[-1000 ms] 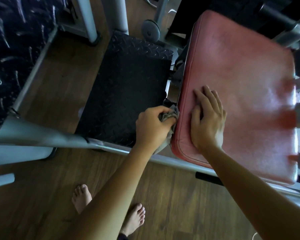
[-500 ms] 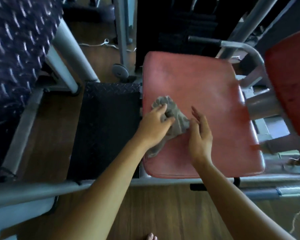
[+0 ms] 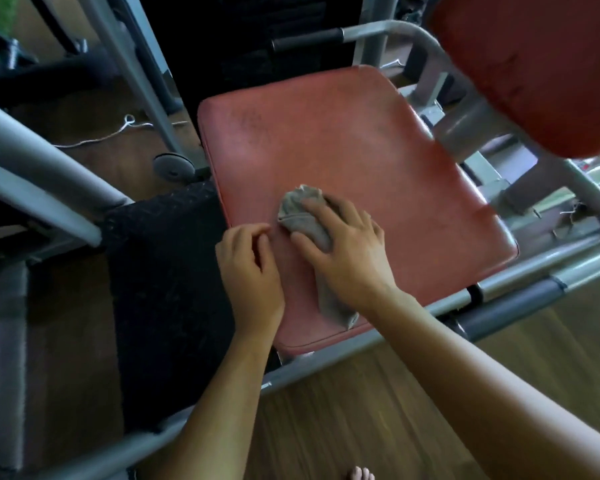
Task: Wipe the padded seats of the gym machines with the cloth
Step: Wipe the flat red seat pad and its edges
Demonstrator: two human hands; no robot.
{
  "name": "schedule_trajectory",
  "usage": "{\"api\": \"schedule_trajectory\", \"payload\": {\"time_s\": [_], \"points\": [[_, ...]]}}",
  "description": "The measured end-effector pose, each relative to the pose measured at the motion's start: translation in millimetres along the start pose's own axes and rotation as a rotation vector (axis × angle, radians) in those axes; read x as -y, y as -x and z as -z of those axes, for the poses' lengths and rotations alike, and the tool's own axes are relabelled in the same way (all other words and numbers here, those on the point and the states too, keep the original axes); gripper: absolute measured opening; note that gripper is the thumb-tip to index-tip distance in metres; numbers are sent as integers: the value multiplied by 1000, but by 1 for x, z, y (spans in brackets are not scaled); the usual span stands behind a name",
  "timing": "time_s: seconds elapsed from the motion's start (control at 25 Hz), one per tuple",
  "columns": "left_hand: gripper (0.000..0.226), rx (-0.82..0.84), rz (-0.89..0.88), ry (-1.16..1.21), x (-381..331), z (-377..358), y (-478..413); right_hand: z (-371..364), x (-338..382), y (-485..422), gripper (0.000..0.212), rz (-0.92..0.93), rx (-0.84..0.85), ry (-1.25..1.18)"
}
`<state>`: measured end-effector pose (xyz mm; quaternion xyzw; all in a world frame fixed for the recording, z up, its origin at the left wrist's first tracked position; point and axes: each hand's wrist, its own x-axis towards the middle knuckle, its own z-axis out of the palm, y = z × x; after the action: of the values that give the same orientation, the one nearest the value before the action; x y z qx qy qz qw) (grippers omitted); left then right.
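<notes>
Right hand (image 3: pixel 347 251), fingers spread flat, presses a grey cloth (image 3: pixel 298 209) onto the red seat (image 3: pixel 343 143). Left hand (image 3: pixel 248 268), loosely curled and holding nothing, rests on the seat beside the cloth.

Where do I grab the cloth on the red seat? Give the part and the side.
Take the bunched end of the cloth sticking out beyond the right hand, coming down from above on the far side of the seat. That end humps into folds a grip can pinch; the middle lies under the palm, and the tail by the wrist lies flat.
</notes>
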<state>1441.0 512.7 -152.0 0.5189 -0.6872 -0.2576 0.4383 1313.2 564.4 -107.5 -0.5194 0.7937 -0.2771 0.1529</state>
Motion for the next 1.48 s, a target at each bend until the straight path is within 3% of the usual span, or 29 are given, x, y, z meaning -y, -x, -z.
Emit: {"api": "schedule_trajectory", "payload": {"time_s": [0.12, 0.24, 0.44, 0.68, 0.8, 0.96, 1.08, 1.2, 1.32, 1.48], "points": [[17, -60, 1, -36, 7, 0, -1, -11, -3, 4, 35, 16, -125, 111], [17, -16, 15, -61, 9, -1, 2, -4, -7, 13, 20, -33, -239, 222], [17, 3, -119, -156, 14, -3, 4, -1, -11, 18, 30, 44, -182, 371], [25, 55, -200, 56, 21, -5, -2, -7, -18, 20, 43, 274, -168, 239], [24, 38, -199, 78, 25, -5, -3, -10, -20, 18, 23, 321, -217, 197], [20, 1, -200, 74, 27, -4, -5, -14, -27, 30, 22, 288, -288, 124], [16, 8, -246, 80, 27, -4, -4, -26, -39, 72, 23, 347, -441, 132], [12, 39, -275, -23, 20, -2, -2, -52, -51, 133, 17, 433, -606, -123], [10, 97, -350, -130, 18, -2, -1, -88, -67, 167, 28, 362, -697, -303], [8, 248, -443, -51, 19, 5, 6, -104, -88, 169, 30, 260, -826, -387]]}}
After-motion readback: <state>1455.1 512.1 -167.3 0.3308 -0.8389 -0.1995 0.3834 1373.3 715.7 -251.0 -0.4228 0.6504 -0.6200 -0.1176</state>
